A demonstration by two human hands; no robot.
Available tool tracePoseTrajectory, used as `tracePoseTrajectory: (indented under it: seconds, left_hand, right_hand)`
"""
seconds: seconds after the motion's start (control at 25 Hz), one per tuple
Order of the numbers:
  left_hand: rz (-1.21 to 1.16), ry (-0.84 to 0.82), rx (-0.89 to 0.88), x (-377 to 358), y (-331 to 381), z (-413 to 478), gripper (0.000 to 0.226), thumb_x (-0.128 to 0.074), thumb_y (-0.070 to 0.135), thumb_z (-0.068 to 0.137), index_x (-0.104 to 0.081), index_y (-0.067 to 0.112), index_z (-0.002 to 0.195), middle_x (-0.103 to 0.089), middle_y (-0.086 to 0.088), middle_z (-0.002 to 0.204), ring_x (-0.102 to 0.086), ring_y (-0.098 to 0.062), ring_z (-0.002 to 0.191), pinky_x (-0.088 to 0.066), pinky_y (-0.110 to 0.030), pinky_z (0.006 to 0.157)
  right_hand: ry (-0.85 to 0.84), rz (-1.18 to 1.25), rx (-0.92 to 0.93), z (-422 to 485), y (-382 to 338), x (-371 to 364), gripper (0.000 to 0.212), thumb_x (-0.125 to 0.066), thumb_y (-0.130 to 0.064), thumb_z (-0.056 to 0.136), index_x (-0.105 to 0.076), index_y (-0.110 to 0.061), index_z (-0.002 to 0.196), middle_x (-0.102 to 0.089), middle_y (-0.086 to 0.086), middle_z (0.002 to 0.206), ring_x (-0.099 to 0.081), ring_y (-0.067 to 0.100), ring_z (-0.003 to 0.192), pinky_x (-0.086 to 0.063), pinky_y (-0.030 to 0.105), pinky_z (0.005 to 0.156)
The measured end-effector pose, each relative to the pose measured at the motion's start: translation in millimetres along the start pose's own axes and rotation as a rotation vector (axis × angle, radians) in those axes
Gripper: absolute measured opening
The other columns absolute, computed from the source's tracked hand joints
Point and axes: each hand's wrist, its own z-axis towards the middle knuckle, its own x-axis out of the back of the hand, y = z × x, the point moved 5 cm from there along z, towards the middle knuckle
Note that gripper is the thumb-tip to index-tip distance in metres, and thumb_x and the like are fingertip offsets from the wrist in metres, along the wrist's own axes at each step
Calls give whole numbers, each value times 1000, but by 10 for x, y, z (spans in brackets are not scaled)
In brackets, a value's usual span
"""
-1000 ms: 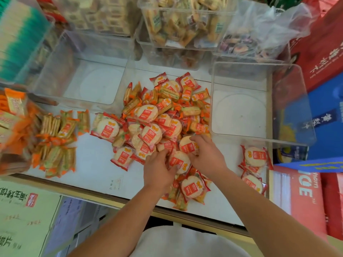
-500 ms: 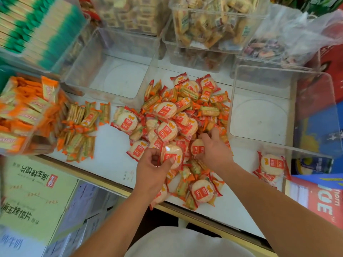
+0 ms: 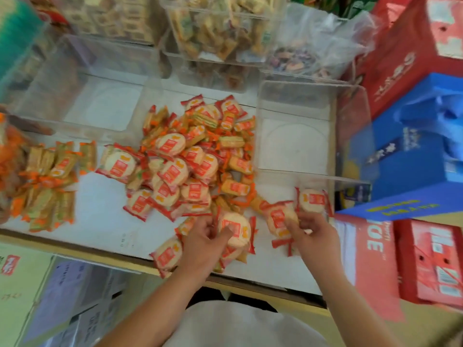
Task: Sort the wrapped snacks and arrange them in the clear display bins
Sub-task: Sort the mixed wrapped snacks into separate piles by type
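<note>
A heap of wrapped snacks point(image 3: 190, 161) lies mid-table: round rice crackers in red-edged wrappers mixed with orange-edged bar packs. My left hand point(image 3: 203, 244) grips one round cracker pack point(image 3: 236, 232) near the table's front edge. My right hand point(image 3: 313, 234) pinches another round cracker pack point(image 3: 278, 219) just right of it, beside a small group of round packs point(image 3: 312, 200). An empty clear bin point(image 3: 348, 136) stands at the right, another empty clear bin point(image 3: 82, 93) at the back left. The frame is motion-blurred.
Sorted bar packs point(image 3: 50, 181) lie at the left, next to a bin of orange packs point(image 3: 10, 159). Filled clear bins point(image 3: 223, 28) stand stacked at the back. Red boxes point(image 3: 413, 266) and blue boxes point(image 3: 416, 151) crowd the right side. Cardboard cartons point(image 3: 22, 286) sit below the table edge.
Both hands have pulled back from the heap toward the front right. My right hand has carried a round pack over to the small group at the right; my left holds another.
</note>
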Motion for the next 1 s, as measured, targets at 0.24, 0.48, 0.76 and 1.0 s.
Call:
tracePoseTrajectory:
  seconds: [0.24,0.48,0.76,1.0]
  left_hand:
    - [-40,-128,142,-1279,-75,125,20,-74,12,93,-62,11,109,-74,-10,90,-70,-16,65,-61,-36,68]
    - [412,-226,-106,-1641,27,476,31,-67,23,96,-63,13,126,-70,-8,121,-67,-24,107,-56,-39,93]
    - [1363,-139,-740,-1370,-89,922,54,-63,9,84,-58,19,137,-60,-7,127,-51,-33,120,-46,-44,96]
    - [1184,85,-764,-1027,234,621,42,-61,48,77,-72,16,101,-63,-5,97,-58,-29,96,-49,-39,75]
  right_hand:
    - [97,111,-280,-208,955,664,28,-85,-41,82,-67,-26,98,-74,-2,87,-71,17,84,-53,35,74]
    - [57,130,-285,-38,1041,566,24,-80,-38,88,-67,-23,102,-73,-3,89,-69,11,81,-47,26,64]
    - [95,151,-263,120,997,413,31,-67,-33,97,-59,-26,126,-62,-8,124,-65,18,106,-54,38,91]
    - [-27,196,-79,-277,559,179,14,-66,-25,99,-67,-28,112,-71,-9,98,-64,6,81,-46,19,68]
